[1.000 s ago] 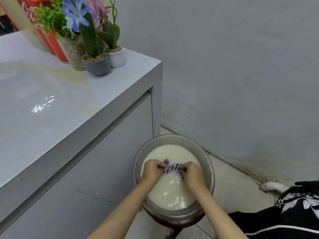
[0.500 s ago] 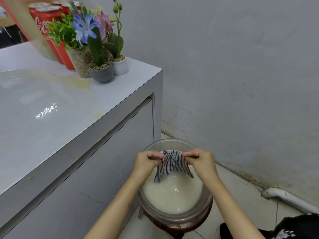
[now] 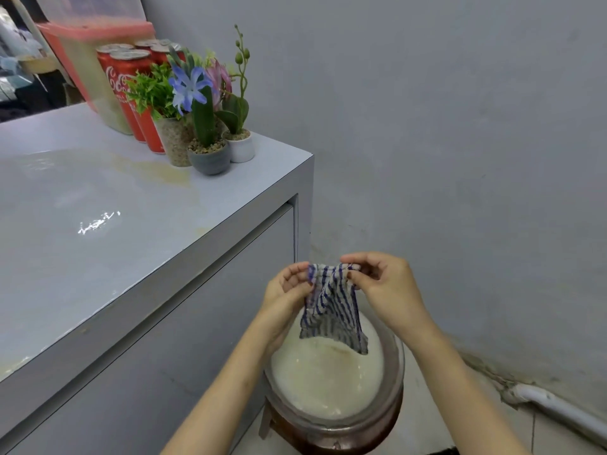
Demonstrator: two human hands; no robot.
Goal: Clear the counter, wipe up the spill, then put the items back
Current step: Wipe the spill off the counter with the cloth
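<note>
Two hands: left hand [image 3: 289, 287] and right hand [image 3: 384, 284] each pinched shut on a top corner of the striped cloth [image 3: 331, 307], fingertips closed over the fabric, palms turned inward toward each other.
Cloth position: hanging straight above the basin [image 3: 395, 372], top edge bunched between the two grips, lower hem just over the milky water, touching or not cannot be told.
Long axis: vertical, hem down; width gathered rather than spread flat.
Key relation: spill [image 3: 154, 169] lies up and to the left of the basin, on the counter [image 3: 98, 257]; left hand the nearer of the two to the counter edge.
Judged step: cloth rinsed and being opened out; wiping not yet resumed, items not yet returned.
Next move, as a guess: wring or fold first, then carry up and left over the counter edge; a dripping hem likely to add water to the top.
Counter surface: smooth, pale grey, glossy; wet sheen and a bright glare patch left of the basin, yellowish stain further up toward the pots.
Items at the far corner, up from the basin: cola cans [image 3: 131, 93], small flower pots [image 3: 210, 156], a clear container with a pink lid [image 3: 95, 70] behind them.
Basin support: a low brown stool [image 3: 295, 431], partly hidden.
Room: plain grey wall right of the basin, tiled floor, white pipe [image 3: 558, 408] along the wall foot, grime in the corner joint.
</note>
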